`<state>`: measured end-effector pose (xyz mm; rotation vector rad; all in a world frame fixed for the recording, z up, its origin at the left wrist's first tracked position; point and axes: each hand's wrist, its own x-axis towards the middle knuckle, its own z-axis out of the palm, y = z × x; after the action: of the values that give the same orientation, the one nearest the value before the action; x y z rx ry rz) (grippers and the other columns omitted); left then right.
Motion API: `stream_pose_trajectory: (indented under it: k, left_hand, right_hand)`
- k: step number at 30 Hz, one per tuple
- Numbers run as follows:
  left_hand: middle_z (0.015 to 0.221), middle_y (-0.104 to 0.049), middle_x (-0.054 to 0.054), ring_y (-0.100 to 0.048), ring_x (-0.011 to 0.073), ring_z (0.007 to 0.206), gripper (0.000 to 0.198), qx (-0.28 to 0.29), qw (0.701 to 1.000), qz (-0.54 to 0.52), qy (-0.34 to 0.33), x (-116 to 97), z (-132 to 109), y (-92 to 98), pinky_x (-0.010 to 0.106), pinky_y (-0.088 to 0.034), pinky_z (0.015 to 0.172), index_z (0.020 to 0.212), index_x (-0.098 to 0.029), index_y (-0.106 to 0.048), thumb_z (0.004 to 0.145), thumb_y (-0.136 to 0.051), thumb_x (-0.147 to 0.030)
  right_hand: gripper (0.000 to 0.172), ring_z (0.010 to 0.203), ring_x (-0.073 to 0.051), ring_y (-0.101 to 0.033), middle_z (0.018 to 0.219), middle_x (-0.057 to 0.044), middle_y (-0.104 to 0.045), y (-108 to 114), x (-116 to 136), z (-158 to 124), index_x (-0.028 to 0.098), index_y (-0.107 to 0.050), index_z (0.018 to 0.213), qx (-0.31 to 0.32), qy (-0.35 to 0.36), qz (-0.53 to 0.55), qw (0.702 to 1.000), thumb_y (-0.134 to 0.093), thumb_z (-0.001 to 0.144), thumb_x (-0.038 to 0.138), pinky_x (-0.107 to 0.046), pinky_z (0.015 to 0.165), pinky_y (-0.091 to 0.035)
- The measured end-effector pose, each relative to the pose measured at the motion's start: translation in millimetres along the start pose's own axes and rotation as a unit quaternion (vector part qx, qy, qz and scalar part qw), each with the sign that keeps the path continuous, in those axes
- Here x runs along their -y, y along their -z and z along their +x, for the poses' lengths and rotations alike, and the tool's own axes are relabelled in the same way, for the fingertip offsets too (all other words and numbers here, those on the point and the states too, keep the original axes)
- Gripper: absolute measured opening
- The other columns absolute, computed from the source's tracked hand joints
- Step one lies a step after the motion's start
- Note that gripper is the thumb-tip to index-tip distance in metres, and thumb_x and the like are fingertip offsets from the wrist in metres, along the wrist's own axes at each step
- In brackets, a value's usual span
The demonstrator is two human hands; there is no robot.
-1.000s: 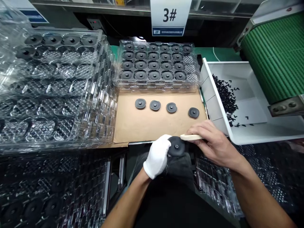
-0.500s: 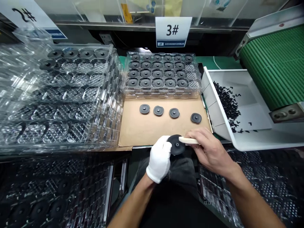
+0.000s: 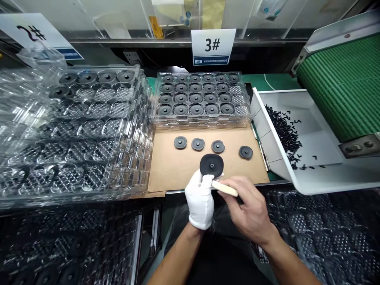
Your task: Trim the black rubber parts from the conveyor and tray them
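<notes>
My left hand (image 3: 201, 202), in a white glove, is closed on the lower edge of a black rounded disc (image 3: 211, 165) with a small hub at its centre. The disc faces up above the front of the brown board (image 3: 166, 170). My bare right hand (image 3: 246, 208) grips a cream-handled tool (image 3: 225, 188), its front end at my left thumb, just below the disc. The working tip is too small to make out. Several smaller-looking dark discs (image 3: 218, 146) lie in a row on the board beyond my hands.
Behind the board sits a clear tray (image 3: 198, 120) holding dark discs. Stacked clear trays (image 3: 130, 158) stand on the left. To the right, a white bin (image 3: 320, 174) contains small black pieces (image 3: 282, 130), beside a green conveyor belt (image 3: 347, 83). A "3#" sign (image 3: 212, 46) hangs at the back.
The held disc has moved up and left, over the board, and turned. My right hand has shifted lower and left, bringing the tool from the disc's right edge to its lower side.
</notes>
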<state>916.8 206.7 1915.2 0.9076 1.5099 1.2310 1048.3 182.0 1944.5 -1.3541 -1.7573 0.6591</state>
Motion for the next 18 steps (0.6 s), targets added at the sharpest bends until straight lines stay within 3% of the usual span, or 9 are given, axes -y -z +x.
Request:
stream_pose_trajectory:
  k: [4, 13, 18]
  left_hand:
    - [0.096, -0.078, 0.007, -0.073, 0.0189, 0.086, 0.021, 0.016, 0.999, -0.025, 0.018, -2.0, 0.9, -1.0, 0.029, -0.060, 0.082, 0.100, -0.017, -0.076, 0.097, -0.058, -0.028]
    - [0.095, -0.078, 0.004, -0.070, 0.0188, 0.085, 0.020, -0.001, 1.000, 0.027, 0.011, 3.5, -5.3, 0.9, 0.029, -0.058, 0.081, 0.096, -0.019, -0.074, 0.097, -0.061, -0.034]
    - [0.087, -0.076, 0.005, -0.068, 0.0183, 0.080, 0.016, -0.003, 0.998, 0.053, 0.013, -0.5, -6.7, 1.3, 0.027, -0.057, 0.076, 0.091, -0.018, -0.074, 0.095, -0.060, -0.023]
  right_hand:
    - [0.027, 0.101, -0.024, -0.069, 0.108, -0.007, -0.072, 9.6, -6.5, 7.5, 0.026, -0.070, 0.119, -0.098, -0.038, -0.022, 0.994, -0.069, 0.095, 0.014, -0.041, 0.090, -0.058]
    - [0.031, 0.099, -0.024, -0.066, 0.107, -0.010, -0.071, 2.7, 1.2, 12.7, 0.022, -0.064, 0.125, -0.004, 0.044, -0.073, 0.996, -0.063, 0.096, 0.009, -0.043, 0.088, -0.057]
    - [0.031, 0.100, -0.025, -0.065, 0.107, -0.011, -0.070, 2.0, -4.9, 11.9, 0.020, -0.064, 0.123, -0.055, 0.053, -0.115, 0.990, -0.063, 0.095, 0.006, -0.044, 0.090, -0.056]
